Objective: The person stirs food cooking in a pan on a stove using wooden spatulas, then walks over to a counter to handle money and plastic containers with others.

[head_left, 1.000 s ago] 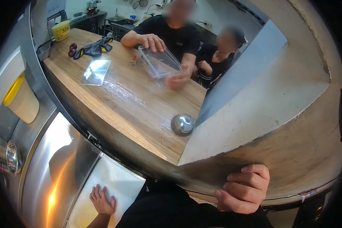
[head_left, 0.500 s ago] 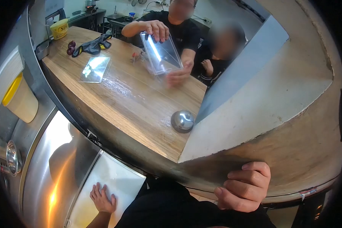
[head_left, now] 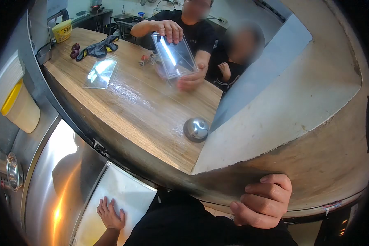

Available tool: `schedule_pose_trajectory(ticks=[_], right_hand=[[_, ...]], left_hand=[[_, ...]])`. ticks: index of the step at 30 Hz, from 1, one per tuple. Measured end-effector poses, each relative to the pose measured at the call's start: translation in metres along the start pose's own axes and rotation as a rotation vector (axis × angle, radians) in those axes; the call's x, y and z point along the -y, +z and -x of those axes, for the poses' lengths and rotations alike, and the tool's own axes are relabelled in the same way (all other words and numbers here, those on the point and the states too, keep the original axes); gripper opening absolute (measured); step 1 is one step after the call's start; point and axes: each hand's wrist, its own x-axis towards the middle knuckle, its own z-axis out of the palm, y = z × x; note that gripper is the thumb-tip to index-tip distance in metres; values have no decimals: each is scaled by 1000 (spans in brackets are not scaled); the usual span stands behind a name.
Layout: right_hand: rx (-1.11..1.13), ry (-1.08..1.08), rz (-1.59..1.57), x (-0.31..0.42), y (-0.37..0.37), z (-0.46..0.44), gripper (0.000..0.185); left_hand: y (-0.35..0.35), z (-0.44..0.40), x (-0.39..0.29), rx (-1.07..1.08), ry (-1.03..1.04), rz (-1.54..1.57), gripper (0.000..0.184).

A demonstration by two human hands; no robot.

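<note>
My left hand lies flat on a white cutting board, its fingers spread and nothing under them that I can see. At the lower right, my right hand is curled into a loose fist beside the brown curved side of the counter. No object shows in that fist. Across the wooden counter, another person's two hands hold a clear rectangular plastic case in a tilted position.
On the wooden counter are an upturned metal bowl, a clear flat panel, dark gloves, red onions and a yellow tub. A second person stands behind it. Stainless steel lies left of the board.
My two hands keep their places. The other person's lower hand shifts slightly at the plastic case, blurred by motion, and the view moves a little.
</note>
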Motion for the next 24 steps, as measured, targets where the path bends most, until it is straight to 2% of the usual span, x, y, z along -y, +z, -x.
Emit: schedule_pose_trajectory(ticks=[11,24], right_hand=[[27,-40,28,-2,0,-3,30],[36,-2,8,2,0,0,31]], left_hand=[[-1,0,-2,13,-16,16,65],[0,0,0,10,-4,-1,66]])
